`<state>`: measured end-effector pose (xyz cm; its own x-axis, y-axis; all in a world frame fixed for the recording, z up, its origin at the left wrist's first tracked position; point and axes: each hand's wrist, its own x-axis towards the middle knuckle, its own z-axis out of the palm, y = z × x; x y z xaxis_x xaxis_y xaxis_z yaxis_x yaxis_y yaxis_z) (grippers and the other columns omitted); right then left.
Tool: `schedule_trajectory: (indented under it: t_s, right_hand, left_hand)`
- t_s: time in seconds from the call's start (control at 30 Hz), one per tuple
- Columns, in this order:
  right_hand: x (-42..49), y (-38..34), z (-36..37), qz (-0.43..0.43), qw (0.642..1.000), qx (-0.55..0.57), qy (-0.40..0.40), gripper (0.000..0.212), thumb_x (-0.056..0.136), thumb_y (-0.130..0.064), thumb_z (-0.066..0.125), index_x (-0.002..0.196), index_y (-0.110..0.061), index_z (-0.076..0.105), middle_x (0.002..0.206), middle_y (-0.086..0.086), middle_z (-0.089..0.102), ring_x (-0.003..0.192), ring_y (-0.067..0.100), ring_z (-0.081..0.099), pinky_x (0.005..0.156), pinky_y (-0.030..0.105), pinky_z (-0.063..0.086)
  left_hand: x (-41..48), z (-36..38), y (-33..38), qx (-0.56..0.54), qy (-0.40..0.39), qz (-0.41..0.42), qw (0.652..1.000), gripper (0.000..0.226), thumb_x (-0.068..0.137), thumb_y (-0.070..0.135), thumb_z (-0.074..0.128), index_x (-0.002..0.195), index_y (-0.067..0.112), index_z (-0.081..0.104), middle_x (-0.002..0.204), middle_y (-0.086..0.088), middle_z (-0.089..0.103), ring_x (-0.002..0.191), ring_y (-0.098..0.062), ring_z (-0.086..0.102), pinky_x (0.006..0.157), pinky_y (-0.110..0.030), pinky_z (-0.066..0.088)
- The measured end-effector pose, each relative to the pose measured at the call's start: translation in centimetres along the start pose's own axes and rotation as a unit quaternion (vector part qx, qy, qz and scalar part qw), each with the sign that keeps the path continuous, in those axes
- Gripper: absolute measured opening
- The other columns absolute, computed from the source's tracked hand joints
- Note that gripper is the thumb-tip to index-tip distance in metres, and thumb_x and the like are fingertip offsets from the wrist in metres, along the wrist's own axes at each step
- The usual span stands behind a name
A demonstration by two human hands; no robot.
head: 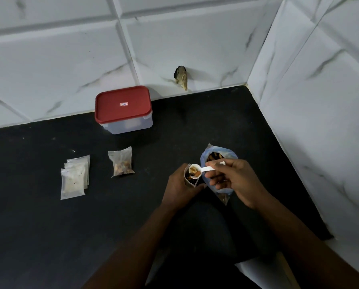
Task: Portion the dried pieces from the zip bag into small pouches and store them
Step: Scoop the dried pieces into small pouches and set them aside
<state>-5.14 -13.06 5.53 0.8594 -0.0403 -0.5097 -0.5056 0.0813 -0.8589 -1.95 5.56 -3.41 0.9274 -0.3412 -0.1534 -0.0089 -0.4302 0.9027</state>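
My left hand [181,187] grips a small clear pouch [192,180] upright on the black counter, its mouth open and brown dried pieces inside. My right hand [233,180] pinches the handle of a white scoop [195,170], whose bowl holds dried pieces and sits right over the pouch mouth. Behind my right hand stands the blue-rimmed zip bag [218,155], open at the top, with dried pieces showing inside. A filled pouch [122,162] lies flat to the left. Further left lies a small stack of empty pouches [74,177].
A clear box with a red lid [123,109] stands shut against the tiled back wall. A brown chipped hole [181,77] marks the wall tile. The tiled side wall [320,122] bounds the black counter [49,226] on the right.
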Motion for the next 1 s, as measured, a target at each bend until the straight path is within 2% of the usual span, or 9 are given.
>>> schedule_trajectory:
  t_s: [0.17, 0.3, 0.4, 0.5, 0.6, 0.67, 0.77, 0.9, 1.0]
  right_hand:
    - [-0.5, 1.3, 1.0, -0.095, 0.983, -0.157, -0.002, 0.013, 0.096, -0.019, 0.068, 0.106, -0.019, 0.076, 0.086, -0.001, 0.078, 0.081, 0.012, 0.074, 0.069, 0.021, 0.059]
    - [-0.7, 3.1, 0.6, -0.259, 0.893, -0.368, -0.01, 0.02, 0.095, -0.021, 0.072, 0.113, -0.027, 0.076, 0.097, -0.016, 0.073, 0.097, -0.006, 0.066, 0.087, 0.012, 0.049]
    - [-0.8, 4.3, -0.2, -0.304, 0.852, -0.427, -0.001, 0.024, 0.096, -0.03, 0.068, 0.12, -0.032, 0.073, 0.109, -0.014, 0.073, 0.105, -0.002, 0.064, 0.091, 0.023, 0.052]
    - [-1.1, 4.8, -0.6, -0.319, 0.839, -0.439, 0.022, 0.027, 0.097, -0.031, 0.066, 0.123, -0.032, 0.072, 0.114, -0.015, 0.072, 0.11, 0.0, 0.062, 0.092, 0.03, 0.053]
    - [-1.3, 4.8, -0.4, -0.316, 0.859, -0.4, 0.041, 0.025, 0.096, -0.028, 0.068, 0.12, -0.033, 0.073, 0.111, -0.018, 0.072, 0.109, -0.001, 0.064, 0.093, 0.028, 0.054]
    - [-1.8, 4.5, 0.0, -0.262, 0.912, -0.311, 0.049, 0.022, 0.094, -0.027, 0.07, 0.113, -0.039, 0.072, 0.104, -0.022, 0.073, 0.105, -0.003, 0.067, 0.091, 0.024, 0.055]
    - [-2.1, 3.8, 0.4, -0.149, 0.981, -0.108, 0.067, 0.021, 0.093, -0.025, 0.069, 0.113, -0.028, 0.074, 0.104, -0.01, 0.077, 0.099, 0.008, 0.072, 0.082, 0.027, 0.058]
    - [-1.6, 3.0, -0.2, -0.073, 0.981, 0.043, 0.177, 0.015, 0.094, -0.014, 0.068, 0.105, -0.022, 0.075, 0.094, -0.003, 0.079, 0.09, 0.015, 0.075, 0.071, 0.031, 0.058]
    - [-0.8, 3.4, -1.0, -0.042, 0.978, 0.005, 0.202, 0.016, 0.093, -0.015, 0.069, 0.101, -0.028, 0.075, 0.096, -0.004, 0.078, 0.091, 0.013, 0.073, 0.068, 0.026, 0.054]
  left_hand:
    - [-0.3, -0.2, 0.2, -0.023, 0.0, -0.002, 1.0, 0.04, 0.077, 0.024, 0.089, 0.109, 0.028, 0.065, 0.103, 0.01, 0.071, 0.096, -0.003, 0.069, 0.084, -0.031, 0.06]
    - [-0.5, -0.2, 0.0, -0.044, 0.018, -0.009, 0.999, 0.037, 0.078, 0.023, 0.088, 0.107, 0.025, 0.066, 0.103, 0.008, 0.072, 0.095, -0.005, 0.07, 0.084, -0.034, 0.06]
    - [-0.5, -0.2, 0.0, -0.038, 0.025, 0.001, 0.999, 0.034, 0.079, 0.023, 0.087, 0.105, 0.022, 0.066, 0.1, 0.009, 0.072, 0.093, -0.006, 0.069, 0.082, -0.034, 0.059]
    - [-0.4, -0.1, 0.0, -0.039, 0.021, -0.002, 0.999, 0.038, 0.076, 0.029, 0.09, 0.105, 0.024, 0.066, 0.1, 0.009, 0.072, 0.094, -0.005, 0.069, 0.081, -0.029, 0.059]
    - [-0.4, 0.0, -0.1, -0.038, 0.015, -0.016, 0.999, 0.043, 0.075, 0.033, 0.091, 0.108, 0.029, 0.063, 0.104, 0.01, 0.072, 0.096, -0.003, 0.069, 0.084, -0.028, 0.059]
    - [-0.4, -0.1, 0.0, -0.028, 0.001, -0.022, 0.999, 0.045, 0.077, 0.029, 0.09, 0.111, 0.033, 0.062, 0.108, 0.013, 0.071, 0.1, 0.0, 0.067, 0.088, -0.027, 0.058]
    - [-0.4, -0.3, 0.2, -0.007, -0.009, -0.017, 1.0, 0.041, 0.078, 0.025, 0.088, 0.11, 0.031, 0.063, 0.106, 0.014, 0.069, 0.098, 0.001, 0.066, 0.085, -0.024, 0.057]
    - [-0.6, -0.7, 0.4, 0.023, -0.019, -0.025, 0.999, 0.038, 0.08, 0.028, 0.087, 0.108, 0.031, 0.062, 0.104, 0.014, 0.066, 0.096, 0.005, 0.064, 0.08, -0.016, 0.054]
    - [-0.9, -0.9, 0.3, 0.027, -0.013, -0.028, 0.999, 0.038, 0.081, 0.031, 0.086, 0.109, 0.032, 0.061, 0.105, 0.014, 0.066, 0.096, 0.002, 0.064, 0.083, -0.02, 0.056]
